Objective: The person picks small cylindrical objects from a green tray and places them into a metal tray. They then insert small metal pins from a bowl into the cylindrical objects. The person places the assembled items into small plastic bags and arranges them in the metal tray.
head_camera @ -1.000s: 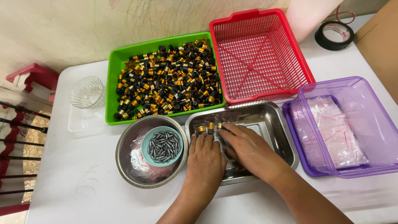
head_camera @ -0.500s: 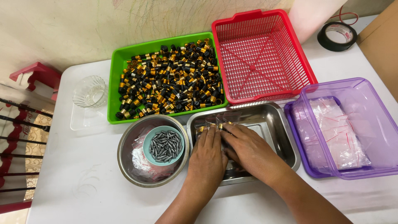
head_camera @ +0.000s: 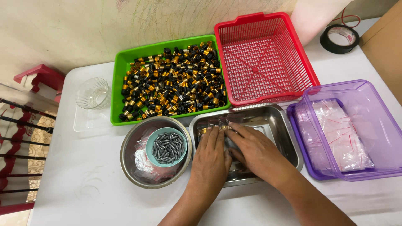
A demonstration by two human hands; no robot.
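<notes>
Both of my hands rest inside a rectangular steel tray (head_camera: pixel 279 125) at the front middle of the table. My left hand (head_camera: pixel 212 159) lies palm down with fingers together, its fingertips by a few small gold-and-black parts (head_camera: pixel 204 130). My right hand (head_camera: pixel 255 152) lies beside it, fingers pointing left over a clear plastic bag (head_camera: pixel 228 122) in the tray. What the fingers pinch is hidden under the hands.
A green tray (head_camera: pixel 118 90) heaped with gold-and-black cylindrical parts stands behind. A red mesh basket (head_camera: pixel 264 58) is at the back right. A steel bowl (head_camera: pixel 130 167) holds a teal cup of grey pins (head_camera: pixel 167 147). A purple box (head_camera: pixel 377 125) of small bags, a glass cup (head_camera: pixel 93 93), a tape roll (head_camera: pixel 340 38).
Both hands have stayed in the steel tray and shifted only slightly; the view has drifted a little. Nothing else moved.
</notes>
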